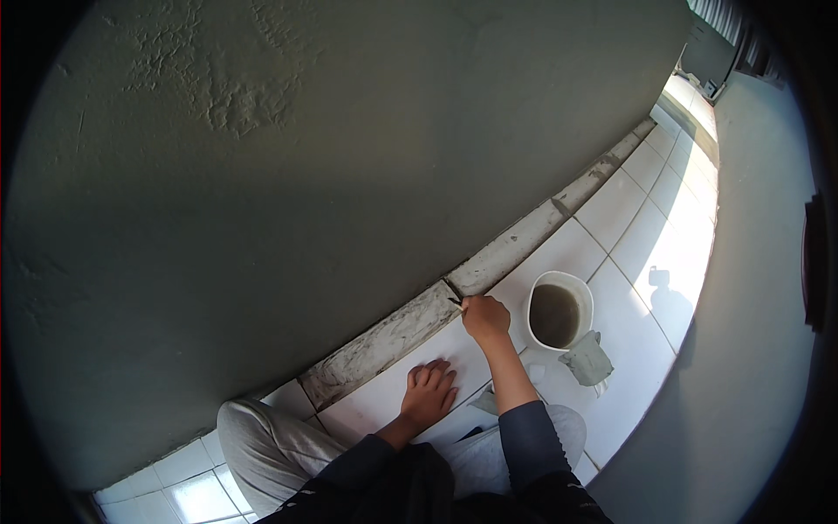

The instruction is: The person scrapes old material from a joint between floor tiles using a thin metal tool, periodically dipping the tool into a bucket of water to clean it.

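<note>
My right hand is closed around a small thin tool with a pale handle and a dark tip. The tip is at the joint between two skirting tiles; most of the handle is hidden in my fist. Below the joint, a whitish skirting tile carries grey smears. My left hand rests palm down on a white floor tile, fingers spread and holding nothing. To the right of my right hand stands a white bucket of murky grey-brown water. A damp grey cloth lies against its near side.
A grey plastered wall with rough patches rises on the left, above the skirting. White floor tiles run to a sunlit far end. Another wall bounds the right side. A grey object lies partly hidden under my right forearm.
</note>
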Action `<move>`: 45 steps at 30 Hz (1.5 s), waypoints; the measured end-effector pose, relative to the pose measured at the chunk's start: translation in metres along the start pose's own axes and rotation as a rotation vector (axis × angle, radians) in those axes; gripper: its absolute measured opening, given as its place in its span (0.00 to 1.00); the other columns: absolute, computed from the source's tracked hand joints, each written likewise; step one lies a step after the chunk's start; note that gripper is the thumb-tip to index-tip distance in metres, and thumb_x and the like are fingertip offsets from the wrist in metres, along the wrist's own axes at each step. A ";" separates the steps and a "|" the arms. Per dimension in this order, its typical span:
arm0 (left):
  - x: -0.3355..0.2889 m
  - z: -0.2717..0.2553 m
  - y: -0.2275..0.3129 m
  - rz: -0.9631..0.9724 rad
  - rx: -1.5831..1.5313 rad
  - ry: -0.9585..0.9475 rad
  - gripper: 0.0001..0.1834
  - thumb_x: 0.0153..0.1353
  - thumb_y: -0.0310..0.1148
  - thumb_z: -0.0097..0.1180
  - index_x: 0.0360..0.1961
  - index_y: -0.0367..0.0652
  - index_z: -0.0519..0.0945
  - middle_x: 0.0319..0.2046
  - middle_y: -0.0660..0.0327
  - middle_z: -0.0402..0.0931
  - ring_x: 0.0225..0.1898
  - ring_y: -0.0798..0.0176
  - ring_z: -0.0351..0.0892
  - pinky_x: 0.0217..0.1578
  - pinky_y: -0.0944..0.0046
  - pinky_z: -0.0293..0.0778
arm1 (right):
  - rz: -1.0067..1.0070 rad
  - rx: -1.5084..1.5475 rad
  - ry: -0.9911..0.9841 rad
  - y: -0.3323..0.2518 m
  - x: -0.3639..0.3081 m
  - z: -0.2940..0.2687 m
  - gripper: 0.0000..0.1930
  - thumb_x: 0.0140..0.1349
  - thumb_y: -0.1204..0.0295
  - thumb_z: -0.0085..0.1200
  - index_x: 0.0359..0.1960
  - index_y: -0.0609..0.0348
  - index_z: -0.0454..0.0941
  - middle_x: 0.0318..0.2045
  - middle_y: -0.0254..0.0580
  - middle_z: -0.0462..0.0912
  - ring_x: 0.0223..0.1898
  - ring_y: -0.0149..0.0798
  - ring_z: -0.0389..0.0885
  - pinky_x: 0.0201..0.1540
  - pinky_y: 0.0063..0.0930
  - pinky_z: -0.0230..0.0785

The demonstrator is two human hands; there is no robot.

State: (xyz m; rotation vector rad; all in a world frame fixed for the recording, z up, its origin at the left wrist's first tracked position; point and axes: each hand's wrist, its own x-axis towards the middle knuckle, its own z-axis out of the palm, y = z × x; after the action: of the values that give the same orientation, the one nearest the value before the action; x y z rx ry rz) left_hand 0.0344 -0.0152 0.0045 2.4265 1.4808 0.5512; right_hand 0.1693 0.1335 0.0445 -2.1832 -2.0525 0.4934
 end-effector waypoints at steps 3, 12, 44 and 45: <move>0.000 0.002 0.002 0.001 -0.006 -0.004 0.19 0.57 0.41 0.47 0.47 0.43 0.71 0.52 0.59 0.64 0.58 0.60 0.57 0.55 0.52 0.51 | 0.000 -0.011 0.003 0.002 0.001 0.006 0.06 0.54 0.68 0.48 0.27 0.47 0.79 0.26 0.46 0.80 0.31 0.48 0.80 0.33 0.40 0.72; -0.002 0.002 -0.002 -0.008 -0.012 -0.018 0.19 0.57 0.41 0.47 0.47 0.43 0.71 0.52 0.58 0.63 0.59 0.59 0.56 0.56 0.51 0.51 | -0.018 -0.009 -0.095 -0.013 0.004 -0.014 0.12 0.59 0.65 0.42 0.31 0.53 0.79 0.31 0.48 0.81 0.35 0.49 0.80 0.37 0.40 0.73; 0.000 0.005 0.000 -0.014 -0.015 -0.041 0.19 0.58 0.42 0.45 0.47 0.43 0.70 0.53 0.57 0.63 0.59 0.59 0.55 0.57 0.51 0.50 | -0.241 0.004 0.088 -0.038 -0.021 0.033 0.06 0.54 0.66 0.49 0.31 0.47 0.77 0.23 0.44 0.80 0.27 0.47 0.80 0.29 0.39 0.73; -0.002 0.005 -0.002 -0.030 -0.021 -0.075 0.19 0.58 0.41 0.45 0.48 0.43 0.70 0.53 0.57 0.63 0.59 0.58 0.55 0.57 0.51 0.50 | -0.334 0.001 0.067 -0.044 -0.025 0.039 0.06 0.54 0.66 0.49 0.31 0.47 0.77 0.23 0.44 0.80 0.26 0.47 0.80 0.28 0.39 0.73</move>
State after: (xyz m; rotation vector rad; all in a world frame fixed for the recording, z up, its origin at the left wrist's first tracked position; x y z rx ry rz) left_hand 0.0339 -0.0157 -0.0009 2.3777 1.4712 0.4614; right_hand 0.1145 0.1072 0.0250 -1.7749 -2.3114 0.3762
